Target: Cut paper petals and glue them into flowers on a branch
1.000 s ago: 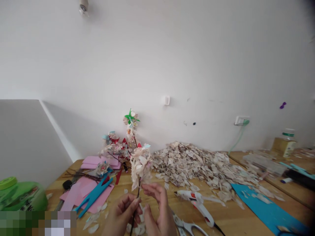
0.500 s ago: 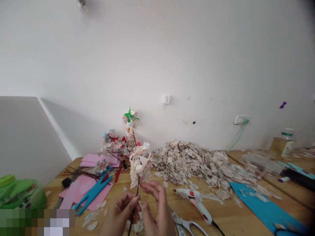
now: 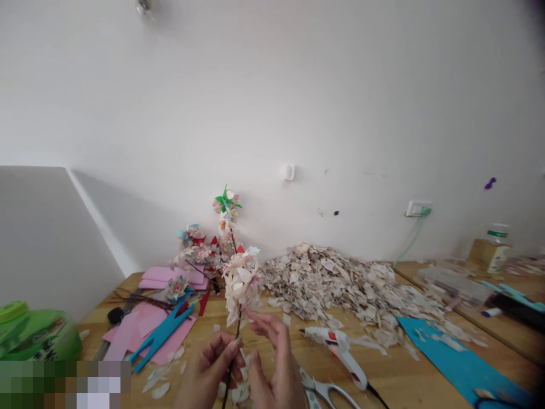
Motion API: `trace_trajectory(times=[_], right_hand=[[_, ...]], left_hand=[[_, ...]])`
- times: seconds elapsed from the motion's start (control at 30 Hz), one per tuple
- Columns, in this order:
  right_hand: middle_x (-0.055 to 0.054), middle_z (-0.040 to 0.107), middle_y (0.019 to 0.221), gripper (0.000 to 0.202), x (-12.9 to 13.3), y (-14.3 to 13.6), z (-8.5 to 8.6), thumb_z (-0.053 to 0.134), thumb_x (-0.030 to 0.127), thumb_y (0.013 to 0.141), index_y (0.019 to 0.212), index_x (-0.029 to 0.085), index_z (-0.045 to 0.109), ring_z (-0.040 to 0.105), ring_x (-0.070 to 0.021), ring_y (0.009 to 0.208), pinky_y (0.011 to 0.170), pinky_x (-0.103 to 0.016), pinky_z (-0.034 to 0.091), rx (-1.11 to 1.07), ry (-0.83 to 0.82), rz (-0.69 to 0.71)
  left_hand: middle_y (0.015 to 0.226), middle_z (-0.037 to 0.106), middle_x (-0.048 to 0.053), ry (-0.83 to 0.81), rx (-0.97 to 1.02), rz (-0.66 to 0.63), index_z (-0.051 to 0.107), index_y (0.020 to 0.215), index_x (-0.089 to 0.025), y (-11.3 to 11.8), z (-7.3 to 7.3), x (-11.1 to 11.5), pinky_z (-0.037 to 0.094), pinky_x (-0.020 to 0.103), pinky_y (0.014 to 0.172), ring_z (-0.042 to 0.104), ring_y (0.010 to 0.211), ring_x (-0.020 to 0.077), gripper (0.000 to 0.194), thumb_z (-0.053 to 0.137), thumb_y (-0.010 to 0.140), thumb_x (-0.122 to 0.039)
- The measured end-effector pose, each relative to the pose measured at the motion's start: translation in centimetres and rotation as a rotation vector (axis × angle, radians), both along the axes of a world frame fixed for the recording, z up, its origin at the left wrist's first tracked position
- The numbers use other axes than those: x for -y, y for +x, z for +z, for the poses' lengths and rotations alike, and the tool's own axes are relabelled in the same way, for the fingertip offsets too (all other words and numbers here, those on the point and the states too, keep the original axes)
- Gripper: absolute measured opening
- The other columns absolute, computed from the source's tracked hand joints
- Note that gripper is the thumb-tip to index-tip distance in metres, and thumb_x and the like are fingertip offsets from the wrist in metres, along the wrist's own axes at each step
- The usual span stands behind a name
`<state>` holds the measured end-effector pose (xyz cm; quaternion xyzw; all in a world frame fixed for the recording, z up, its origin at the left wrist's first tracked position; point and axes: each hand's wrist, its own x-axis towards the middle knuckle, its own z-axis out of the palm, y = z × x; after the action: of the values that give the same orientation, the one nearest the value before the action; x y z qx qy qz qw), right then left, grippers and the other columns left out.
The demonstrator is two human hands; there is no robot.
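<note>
A dark thin stem topped by a pale petal flower stands upright between my hands. My left hand pinches the stem below the flower, thumb against fingers. Beside it, my right hand is raised with its thumb and fingers apart, its fingertips near the underside of the flower. Nothing shows between the right thumb and fingers. Loose petals lie beneath the hands. To the right are a white glue gun and metal scissors.
A heap of dry petals lies along the wall. Pink paper, blue cut paper and finished flowers are at left, with a green container. Blue card, a bottle and a socket are at right.
The flower has tilted or shifted very slightly to the left. My right fingers have moved up a little toward its base, while my left hand keeps its pinch on the stem.
</note>
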<state>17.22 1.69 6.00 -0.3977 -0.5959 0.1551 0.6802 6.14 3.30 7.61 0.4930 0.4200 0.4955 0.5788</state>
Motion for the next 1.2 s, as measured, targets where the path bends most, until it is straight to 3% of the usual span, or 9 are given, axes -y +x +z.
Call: trace_trajectory(times=[0.33,0.73,1.03,1.2], right_hand=[[-0.006,0.059,0.121,0.047,-0.2,-0.4,-0.4,0.039,0.017,0.084,0.129,0.029,0.032,0.054,-0.0193,0.113,0.092,-0.034,0.046,-0.052,0.044,0.102],[-0.010,0.062,0.117,0.050,0.1,-0.5,-0.2,0.045,0.013,0.081,0.129,0.025,0.037,0.058,-0.0221,0.107,0.088,-0.032,0.049,-0.097,0.045,0.100],[-0.010,0.064,0.113,0.050,0.2,-0.4,-0.1,0.044,0.015,0.079,0.128,0.023,0.035,0.058,-0.0222,0.107,0.090,-0.037,0.048,-0.104,-0.040,0.114],[-0.009,0.065,0.112,0.053,0.1,-0.4,-0.2,0.045,0.014,0.076,0.128,0.023,0.034,0.059,-0.0216,0.105,0.090,-0.037,0.048,-0.143,-0.092,0.152]], left_hand=[[0.045,0.059,-0.002,0.004,0.062,0.010,0.059,0.056,-0.015,0.1,-0.2,-0.2,0.036,0.020,0.039,0.048,0.036,0.0076,0.038,0.074,0.051,-0.050],[0.039,0.055,-0.002,0.016,-0.043,-0.016,0.059,0.050,-0.014,-0.3,0.2,0.0,0.034,0.021,0.037,0.045,0.033,0.0084,0.039,0.073,0.051,-0.050],[0.039,0.054,-0.001,0.022,-0.114,0.012,0.060,0.047,-0.015,-0.3,1.1,0.4,0.031,0.020,0.037,0.044,0.032,0.0078,0.040,0.073,0.050,-0.052],[0.037,0.052,-0.002,0.009,-0.127,0.029,0.059,0.047,-0.014,-0.3,0.9,0.3,0.029,0.019,0.036,0.043,0.031,0.0072,0.041,0.074,0.048,-0.052]])
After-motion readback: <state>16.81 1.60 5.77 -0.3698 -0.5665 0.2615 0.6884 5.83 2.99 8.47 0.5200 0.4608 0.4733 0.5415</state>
